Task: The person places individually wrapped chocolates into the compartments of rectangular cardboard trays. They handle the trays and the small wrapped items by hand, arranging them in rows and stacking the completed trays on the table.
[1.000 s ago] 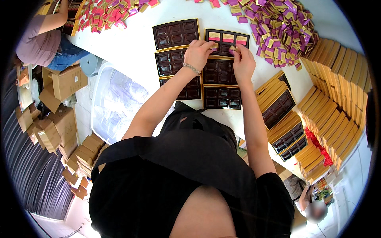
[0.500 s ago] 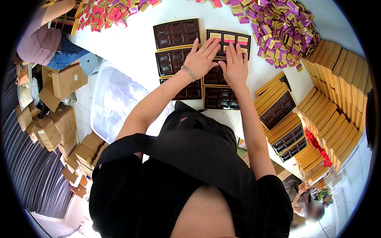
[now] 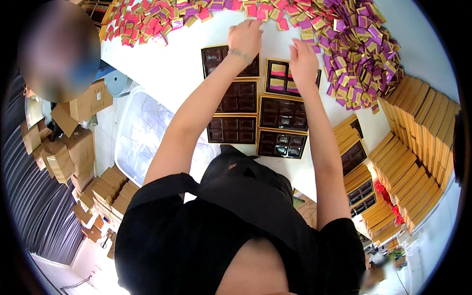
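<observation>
Six trays (image 3: 283,113), dark with gold edges, lie on the table (image 3: 152,64) in two columns of three; the loaded tray (image 3: 268,77) tops the right column, at one o'clock from the middle of the view. Pink and purple packets (image 3: 277,70), each partly gold, sit in its visible part, and the right hand (image 3: 305,64) hides much of its three o'clock end. That hand's fingers are bent and point toward twelve; whether they grip anything I cannot tell. At twelve o'clock the left hand (image 3: 245,37) reaches past the left column to the near edge of the pink heap (image 3: 132,24), fingers curled downward; I cannot tell whether they hold a packet. A bracelet (image 3: 239,54) rings that wrist, and the forearm crosses before part of the left column. The purple heap (image 3: 364,54) lies at two o'clock, gold-edged stacks (image 3: 413,167) at three, a red strip (image 3: 387,199) at four, a clear bin (image 3: 123,132) at nine, and a blue roll (image 3: 117,83) at ten.
</observation>
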{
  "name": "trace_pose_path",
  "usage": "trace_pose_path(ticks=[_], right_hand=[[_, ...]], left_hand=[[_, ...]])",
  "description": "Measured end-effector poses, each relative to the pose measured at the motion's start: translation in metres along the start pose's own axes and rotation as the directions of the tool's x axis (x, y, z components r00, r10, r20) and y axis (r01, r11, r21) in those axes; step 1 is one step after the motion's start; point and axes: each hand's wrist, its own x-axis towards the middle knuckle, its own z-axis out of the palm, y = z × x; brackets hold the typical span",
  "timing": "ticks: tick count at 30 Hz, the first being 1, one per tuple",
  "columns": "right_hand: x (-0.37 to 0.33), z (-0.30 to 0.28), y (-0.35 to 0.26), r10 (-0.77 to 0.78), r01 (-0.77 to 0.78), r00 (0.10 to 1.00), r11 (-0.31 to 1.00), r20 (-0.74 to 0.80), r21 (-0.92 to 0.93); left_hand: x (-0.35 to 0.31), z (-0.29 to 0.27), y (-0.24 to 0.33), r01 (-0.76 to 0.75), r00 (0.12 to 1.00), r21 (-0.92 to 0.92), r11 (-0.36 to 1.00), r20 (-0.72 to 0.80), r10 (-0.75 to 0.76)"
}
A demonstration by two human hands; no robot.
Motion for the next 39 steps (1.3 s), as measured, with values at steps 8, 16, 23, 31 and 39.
trace_pose_path(ticks=[8,16,23,31,39], right_hand=[[0.067,0.076,0.02,-0.131,0.151,0.987,0.949,0.091,-0.277],[0.054,0.056,0.025,0.304,-0.522,0.85,0.387,0.43,0.76],[0.036,0.042,-0.025,0.189,-0.461,0.86,0.686,0.474,0.563],[0.004,0.067,-0.063,-0.205,0.196,0.905,0.979,0.372,0.063],[-0.043,0.048,-0.066,-0.317,0.481,0.819,0.834,0.478,-0.27]], left_hand=[[0.057,0.032,-0.023,-0.027,0.982,0.091,0.995,-0.182,0.043],[0.015,-0.001,-0.057,0.274,0.949,-0.727,0.629,0.099,-0.299],[-0.056,-0.058,-0.072,0.378,0.915,-0.58,0.721,0.116,-0.386],[-0.088,-0.038,-0.062,0.244,0.964,-0.182,0.953,-0.062,-0.259],[-0.121,-0.028,-0.055,-0.18,0.979,0.269,0.946,0.139,0.147]])
